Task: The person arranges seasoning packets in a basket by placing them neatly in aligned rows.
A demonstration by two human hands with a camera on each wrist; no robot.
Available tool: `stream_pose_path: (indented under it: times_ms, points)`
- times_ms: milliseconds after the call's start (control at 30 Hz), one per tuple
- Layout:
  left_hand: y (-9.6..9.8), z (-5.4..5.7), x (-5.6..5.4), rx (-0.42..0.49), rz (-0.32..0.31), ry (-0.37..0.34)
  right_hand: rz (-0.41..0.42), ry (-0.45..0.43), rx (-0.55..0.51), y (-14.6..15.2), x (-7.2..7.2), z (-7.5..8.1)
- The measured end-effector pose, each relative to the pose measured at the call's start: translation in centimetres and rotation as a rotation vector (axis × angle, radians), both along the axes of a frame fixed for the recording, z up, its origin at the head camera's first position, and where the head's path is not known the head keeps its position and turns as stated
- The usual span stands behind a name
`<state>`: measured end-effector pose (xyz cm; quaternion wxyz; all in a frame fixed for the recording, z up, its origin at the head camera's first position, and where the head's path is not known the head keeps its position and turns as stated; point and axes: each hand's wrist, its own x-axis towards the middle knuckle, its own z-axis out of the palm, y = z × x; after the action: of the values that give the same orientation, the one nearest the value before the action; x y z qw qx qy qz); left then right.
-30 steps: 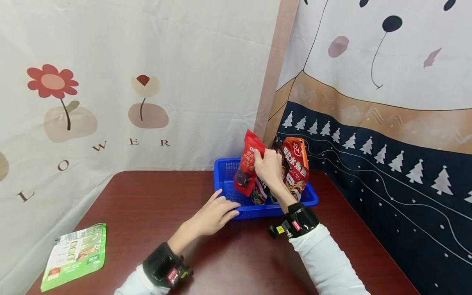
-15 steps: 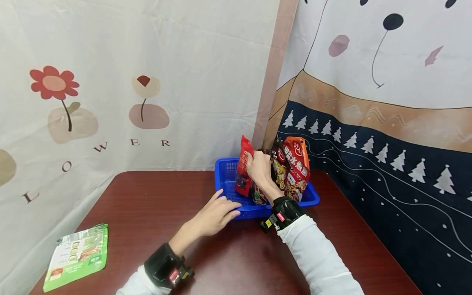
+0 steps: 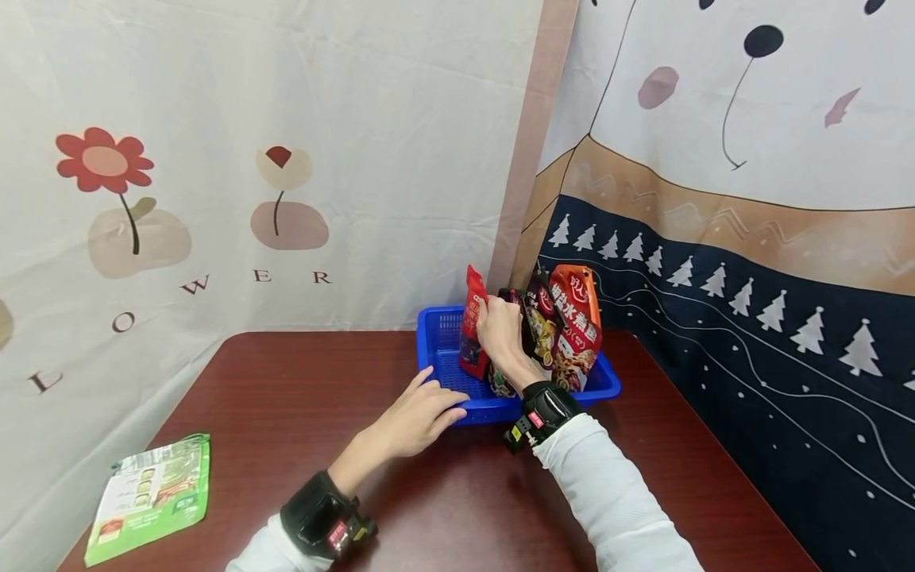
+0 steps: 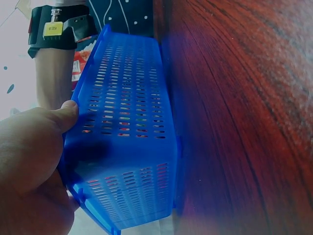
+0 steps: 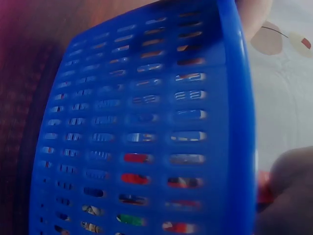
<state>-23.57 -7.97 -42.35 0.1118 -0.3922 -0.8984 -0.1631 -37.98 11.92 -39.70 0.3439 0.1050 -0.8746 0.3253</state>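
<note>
My right hand [image 3: 503,327] grips the upper part of a red snack bag [image 3: 472,334], which stands upright inside the blue plastic basket [image 3: 489,411]. The basket's wall and the hand partly hide the other bags there. My left hand [image 3: 415,413] rests on the basket's front left corner with its fingers loosely extended. In the left wrist view, the thumb [image 4: 69,113] touches the rim. To the right of the red bag stand a dark food pouch [image 3: 543,326] and an orange-red pouch [image 3: 576,318]. Mostly slotted basket wall fills the right wrist view.
A green and white pouch [image 3: 153,496] lies flat at the left side of the dark red wooden table [image 3: 300,381]. Printed cloth hangs behind the table [image 3: 386,159] and along its right side.
My right hand has lowered the red bag into the basket and moved slightly left, turning the bag more upright. The left hand stays at the basket's corner.
</note>
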Motion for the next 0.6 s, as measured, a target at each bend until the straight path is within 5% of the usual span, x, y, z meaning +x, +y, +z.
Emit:
stream_pose_path:
  times_ms: [367,600]
  points:
    - [0.0,0.0,0.0,0.007,-0.001,0.0,-0.009,-0.042,-0.055,0.0,-0.7,-0.2]
    - [0.0,-0.1,0.0,0.007,-0.003,0.019,0.029,-0.081,-0.127,-0.5,2.5,2.1]
